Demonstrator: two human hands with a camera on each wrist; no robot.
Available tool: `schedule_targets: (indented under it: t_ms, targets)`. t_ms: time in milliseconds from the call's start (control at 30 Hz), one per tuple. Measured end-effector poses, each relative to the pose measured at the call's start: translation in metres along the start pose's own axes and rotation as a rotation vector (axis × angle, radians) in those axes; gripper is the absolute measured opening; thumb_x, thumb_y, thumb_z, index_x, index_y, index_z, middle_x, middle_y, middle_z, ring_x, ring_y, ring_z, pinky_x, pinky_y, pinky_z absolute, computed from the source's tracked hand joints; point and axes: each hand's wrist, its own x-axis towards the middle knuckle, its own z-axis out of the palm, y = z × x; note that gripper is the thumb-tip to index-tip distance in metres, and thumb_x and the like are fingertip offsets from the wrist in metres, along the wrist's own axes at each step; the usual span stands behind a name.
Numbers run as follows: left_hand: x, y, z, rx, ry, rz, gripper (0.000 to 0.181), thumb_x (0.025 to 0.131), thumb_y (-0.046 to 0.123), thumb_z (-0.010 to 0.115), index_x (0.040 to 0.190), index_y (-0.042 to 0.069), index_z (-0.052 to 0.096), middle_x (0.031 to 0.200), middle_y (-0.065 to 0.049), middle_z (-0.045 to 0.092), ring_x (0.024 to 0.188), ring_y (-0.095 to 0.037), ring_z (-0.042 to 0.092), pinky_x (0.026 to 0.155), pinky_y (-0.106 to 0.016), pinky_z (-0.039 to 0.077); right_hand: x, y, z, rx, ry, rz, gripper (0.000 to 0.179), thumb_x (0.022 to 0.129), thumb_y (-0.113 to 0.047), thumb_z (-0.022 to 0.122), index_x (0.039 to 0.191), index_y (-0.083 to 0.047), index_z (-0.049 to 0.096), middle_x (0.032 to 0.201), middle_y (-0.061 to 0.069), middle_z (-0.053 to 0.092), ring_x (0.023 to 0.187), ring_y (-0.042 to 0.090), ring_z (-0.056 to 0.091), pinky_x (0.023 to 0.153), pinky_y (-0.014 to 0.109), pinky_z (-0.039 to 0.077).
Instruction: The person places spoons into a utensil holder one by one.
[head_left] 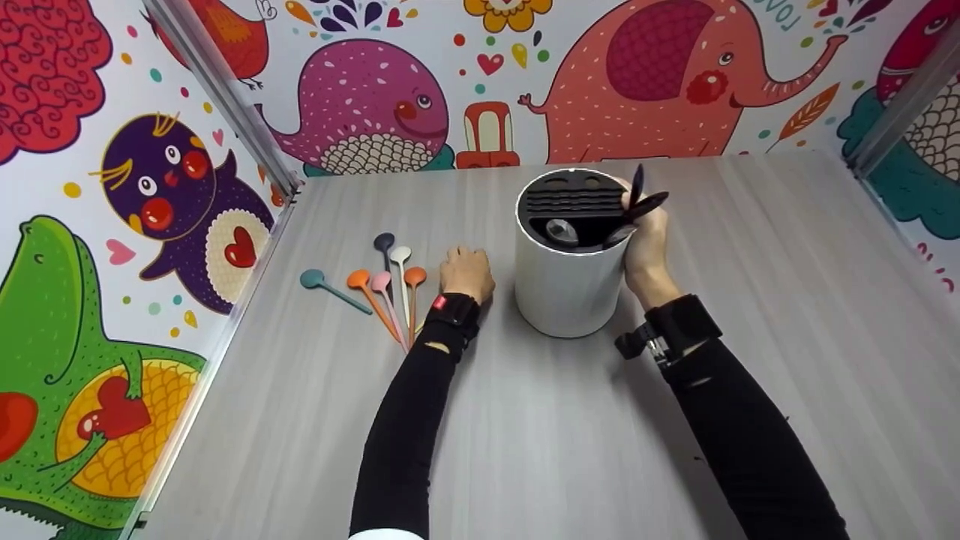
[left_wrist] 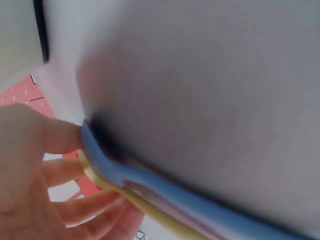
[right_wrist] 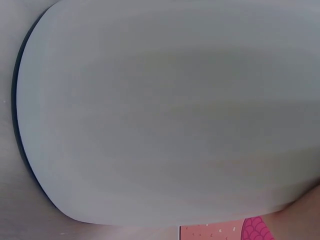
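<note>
My left hand is low over the table, right of a loose group of spoons. In the left wrist view its thumb and fingers hold a blue spoon and a yellow spoon by their head ends. My right hand grips the right side of a white cylindrical utensil holder, which stands upright with a black slotted top. Dark utensils lean out of the holder beside that hand, and a clear or shiny spoon head shows in its front opening. The right fingertips are hidden.
Left of my left hand lie a teal spoon, an orange spoon, a pink spoon, a white spoon, a dark blue spoon and another orange spoon. Cartoon-printed walls border the grey table behind and left.
</note>
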Motion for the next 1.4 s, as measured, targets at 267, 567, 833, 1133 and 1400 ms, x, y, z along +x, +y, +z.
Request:
schedule_targets:
  t_ms: [267, 567, 833, 1133, 1400]
  targets:
    - [0.0, 0.0, 0.001, -0.076, 0.049, 0.021, 0.036, 0.087, 0.024, 0.059, 0.117, 0.005, 0.062, 0.118, -0.017, 0.06, 0.112, -0.033, 0.056, 0.089, -0.047, 0.051, 0.0, 0.001, 0.0, -0.007, 0.005, -0.02, 0.039, 0.089, -0.02, 0.048, 0.116, 0.002, 0.065, 0.102, 0.002, 0.072, 0.097, 0.013, 0.065, 0.095, 0.026, 0.044]
    - [-0.001, 0.005, 0.004, -0.123, 0.114, 0.041, 0.029, 0.09, 0.021, 0.053, 0.113, 0.008, 0.064, 0.117, -0.015, 0.065, 0.11, -0.033, 0.059, 0.089, -0.049, 0.049, 0.002, 0.001, -0.002, -0.017, 0.012, -0.026, 0.039, 0.089, -0.019, 0.048, 0.115, 0.004, 0.064, 0.096, 0.0, 0.073, 0.092, 0.012, 0.065, 0.091, 0.027, 0.046]
    - [-0.007, 0.009, -0.003, -0.173, 0.227, 0.106, 0.022, 0.084, 0.01, 0.056, 0.1, 0.008, 0.07, 0.102, -0.014, 0.071, 0.095, -0.034, 0.066, 0.079, -0.048, 0.053, 0.002, 0.003, -0.001, -0.008, 0.003, -0.02, 0.042, 0.087, -0.024, 0.051, 0.116, 0.002, 0.065, 0.099, 0.001, 0.073, 0.093, 0.013, 0.066, 0.091, 0.026, 0.046]
    - [-0.023, 0.015, -0.017, -0.398, 0.175, 0.119, 0.028, 0.078, 0.003, 0.058, 0.105, 0.009, 0.066, 0.109, -0.012, 0.069, 0.101, -0.032, 0.065, 0.082, -0.045, 0.053, 0.001, 0.002, -0.001, -0.026, 0.024, -0.043, 0.041, 0.089, -0.021, 0.047, 0.116, 0.005, 0.064, 0.096, -0.001, 0.073, 0.091, 0.012, 0.066, 0.089, 0.026, 0.047]
    - [-0.026, 0.017, -0.022, -0.633, 0.184, 0.135, 0.019, 0.079, 0.005, 0.049, 0.093, 0.009, 0.061, 0.099, -0.009, 0.069, 0.095, -0.028, 0.065, 0.083, -0.04, 0.051, 0.002, 0.003, 0.0, -0.033, 0.014, -0.051, 0.044, 0.088, -0.022, 0.047, 0.116, 0.007, 0.063, 0.094, -0.001, 0.073, 0.088, 0.012, 0.067, 0.087, 0.027, 0.048]
